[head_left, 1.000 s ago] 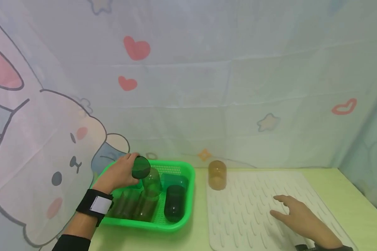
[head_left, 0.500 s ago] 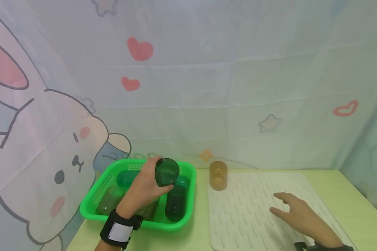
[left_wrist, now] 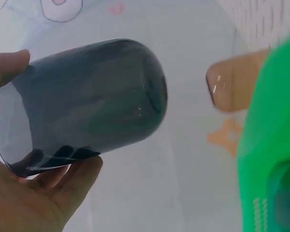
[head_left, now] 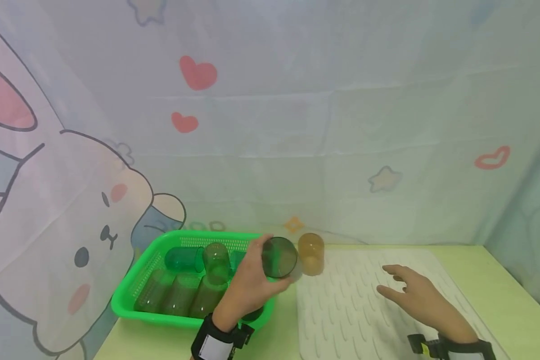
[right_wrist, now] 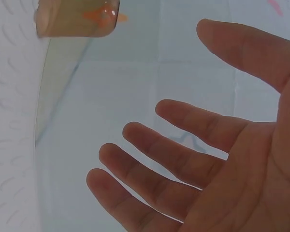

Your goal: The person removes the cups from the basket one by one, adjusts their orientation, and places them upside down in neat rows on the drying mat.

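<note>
My left hand [head_left: 251,280] grips a dark grey see-through cup [left_wrist: 96,101] near its rim, thumb on one side and fingers on the other. In the head view this cup is over the right edge of the green basket [head_left: 130,295], close to the white mat. An amber cup [head_left: 311,255] stands upside down at the mat's far left corner, just right of the held cup. My right hand [head_left: 416,297] hovers over the mat with fingers spread and nothing in it.
Inside the basket lie several see-through cups, among them a teal cup [head_left: 183,259] and an olive-green cup [head_left: 217,262]. The ridged white mat [head_left: 342,310] lies on the pale green table [head_left: 499,280]. A printed cloth [head_left: 270,125] hangs behind.
My left hand has carried the dark grey cup rightward from above the basket's far left part to its right edge. The right hand has shifted only slightly.
</note>
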Tool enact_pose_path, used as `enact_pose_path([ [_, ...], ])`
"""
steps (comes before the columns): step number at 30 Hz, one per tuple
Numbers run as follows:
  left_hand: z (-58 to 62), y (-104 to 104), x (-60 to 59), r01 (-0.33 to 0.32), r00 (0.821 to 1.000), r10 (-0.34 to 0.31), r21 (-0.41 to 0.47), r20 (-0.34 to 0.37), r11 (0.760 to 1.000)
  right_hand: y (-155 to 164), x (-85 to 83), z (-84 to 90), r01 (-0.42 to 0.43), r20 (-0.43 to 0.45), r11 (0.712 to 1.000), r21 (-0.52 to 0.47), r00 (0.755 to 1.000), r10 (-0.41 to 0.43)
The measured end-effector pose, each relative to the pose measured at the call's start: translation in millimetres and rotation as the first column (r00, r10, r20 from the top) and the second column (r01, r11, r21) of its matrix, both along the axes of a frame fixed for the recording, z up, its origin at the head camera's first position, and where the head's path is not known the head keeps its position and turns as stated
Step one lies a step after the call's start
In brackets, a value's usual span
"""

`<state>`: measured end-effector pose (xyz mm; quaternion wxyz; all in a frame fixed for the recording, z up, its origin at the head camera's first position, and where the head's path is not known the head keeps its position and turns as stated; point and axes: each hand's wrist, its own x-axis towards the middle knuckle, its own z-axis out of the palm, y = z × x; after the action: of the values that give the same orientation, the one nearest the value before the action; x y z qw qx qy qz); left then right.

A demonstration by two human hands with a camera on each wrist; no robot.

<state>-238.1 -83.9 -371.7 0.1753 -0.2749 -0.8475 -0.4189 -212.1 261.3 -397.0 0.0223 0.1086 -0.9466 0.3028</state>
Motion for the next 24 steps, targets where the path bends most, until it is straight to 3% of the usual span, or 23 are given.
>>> enact_pose_path([
  [6, -18.5, 25, -3.5, 0.109, 0.986, -0.133, 0.213, 0.101, 0.971, -6, -1.9, -5.2, -0.012, -0.022, 0.999, -0.049, 1.000, 0.011],
  [10, -27.3, 41, -3.6, 0.115, 0.961, -0.192, 0.340, 0.200, 0.933, -10, -1.6, -7.5, -0.030, -0.014, 0.992, -0.125, 0.999, 0.029],
  [14, -33.7, 53, -4.3, 0.078, 0.931, -0.234, 0.477, 0.278, 0.876, -17, -2.3, -6.7, -0.067, -0.031, 0.976, -0.208, 0.998, 0.062],
  [19, -37.4, 63, -4.3, 0.015, 0.898, -0.278, 0.607, 0.342, 0.795, -29, -3.4, -10.2, -0.116, -0.122, 0.954, -0.276, 0.989, 0.085],
  [24, -42.7, 70, -6.0, -0.067, 0.836, -0.338, 0.692, 0.433, 0.719, -47, -5.3, -19.0, -0.170, -0.232, 0.939, -0.300, 0.968, 0.101],
])
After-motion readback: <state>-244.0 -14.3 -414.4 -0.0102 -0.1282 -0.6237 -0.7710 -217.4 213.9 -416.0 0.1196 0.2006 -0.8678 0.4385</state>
